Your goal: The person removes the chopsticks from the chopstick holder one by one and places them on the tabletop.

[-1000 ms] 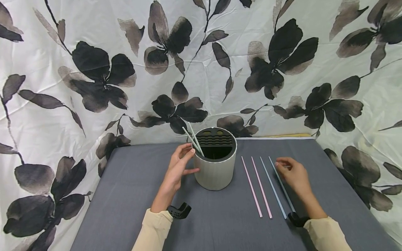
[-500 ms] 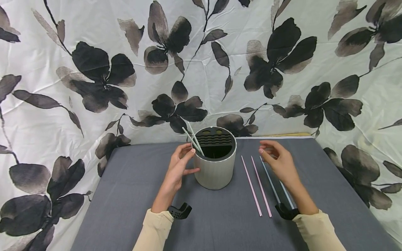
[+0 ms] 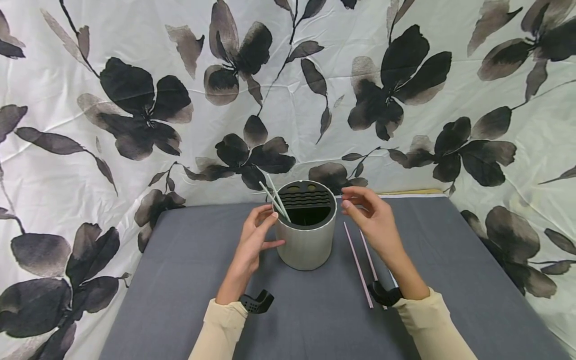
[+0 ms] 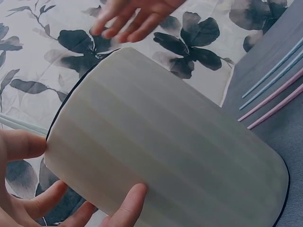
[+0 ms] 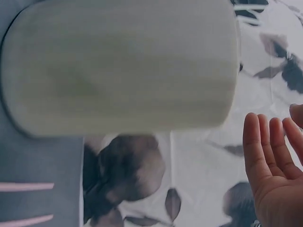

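A cream ribbed cylindrical holder [image 3: 302, 252] with a dark slotted top [image 3: 306, 198] stands upright on the table. Two pale green chopsticks [image 3: 276, 199] lean out of its left side. My left hand [image 3: 253, 239] rests against the holder's left side, one fingertip at the rim and another lower on the wall. To the right of the rim hovers my right hand [image 3: 373, 216], fingers apart and nothing in them; the right wrist view shows the hand [image 5: 274, 165] beyond the holder's top edge. Two pink chopsticks [image 3: 358, 265] and two blue ones [image 4: 272, 71] lie on the table.
Grey cloth covers the table [image 3: 189, 280]. Behind it hangs a white curtain [image 3: 315, 140] with dark flowers. In the head view, my right forearm and the black wrist camera [image 3: 383, 293] hide much of the blue pair.
My right hand has moved left from beside the blue chopsticks to the holder's right rim. My left hand and the green chopsticks stay as they were.
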Tool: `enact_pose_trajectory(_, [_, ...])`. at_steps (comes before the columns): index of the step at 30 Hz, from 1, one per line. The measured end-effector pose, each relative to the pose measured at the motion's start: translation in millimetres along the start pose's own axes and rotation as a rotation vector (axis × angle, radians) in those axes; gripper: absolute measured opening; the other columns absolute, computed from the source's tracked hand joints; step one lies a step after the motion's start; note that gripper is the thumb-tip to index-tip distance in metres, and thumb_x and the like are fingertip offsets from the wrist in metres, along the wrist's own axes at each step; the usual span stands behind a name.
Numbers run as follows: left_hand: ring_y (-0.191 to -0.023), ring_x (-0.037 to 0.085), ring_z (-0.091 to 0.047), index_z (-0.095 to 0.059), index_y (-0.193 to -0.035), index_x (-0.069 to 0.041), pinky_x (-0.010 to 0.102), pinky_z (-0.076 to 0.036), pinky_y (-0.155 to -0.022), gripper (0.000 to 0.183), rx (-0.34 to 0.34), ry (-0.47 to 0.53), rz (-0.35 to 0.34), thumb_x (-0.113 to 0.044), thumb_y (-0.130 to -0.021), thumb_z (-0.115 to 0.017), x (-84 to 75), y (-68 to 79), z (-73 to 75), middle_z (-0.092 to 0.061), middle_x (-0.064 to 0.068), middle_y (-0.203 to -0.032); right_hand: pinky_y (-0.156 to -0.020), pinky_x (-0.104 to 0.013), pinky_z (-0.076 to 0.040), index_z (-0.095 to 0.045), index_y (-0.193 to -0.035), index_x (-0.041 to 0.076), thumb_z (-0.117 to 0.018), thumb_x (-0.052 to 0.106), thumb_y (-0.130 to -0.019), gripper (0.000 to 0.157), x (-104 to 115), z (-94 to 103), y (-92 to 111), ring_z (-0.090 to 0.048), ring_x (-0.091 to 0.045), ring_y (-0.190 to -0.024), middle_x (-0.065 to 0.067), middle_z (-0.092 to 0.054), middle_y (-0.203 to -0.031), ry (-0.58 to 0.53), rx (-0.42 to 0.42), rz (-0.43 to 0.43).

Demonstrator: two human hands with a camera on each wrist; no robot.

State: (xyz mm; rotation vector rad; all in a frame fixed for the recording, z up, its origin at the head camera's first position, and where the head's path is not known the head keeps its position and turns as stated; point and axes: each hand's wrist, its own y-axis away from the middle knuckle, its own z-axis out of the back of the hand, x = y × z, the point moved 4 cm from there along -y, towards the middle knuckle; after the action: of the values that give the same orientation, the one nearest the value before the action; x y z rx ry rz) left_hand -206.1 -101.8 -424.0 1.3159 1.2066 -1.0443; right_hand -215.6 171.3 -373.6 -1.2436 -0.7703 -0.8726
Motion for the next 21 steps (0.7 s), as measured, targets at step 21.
enact_pose_trajectory(21, [-0.138, 0.033, -0.048, -0.051, -0.147, -0.015, 0.056, -0.068, -0.084, 0.048, -0.007, 0.0, 0.013, -0.03, -0.104, -0.065, -1.2, -0.3, -0.2, -0.049, 0.014, -0.151, -0.081, -0.033, -0.063, -0.07, -0.128, 0.009, -0.072, 0.014, -0.1, 0.029, 20, -89.6, -22, -0.071, -0.021, -0.099, -0.008, -0.076, -0.115, 0.256, 0.173, -0.089])
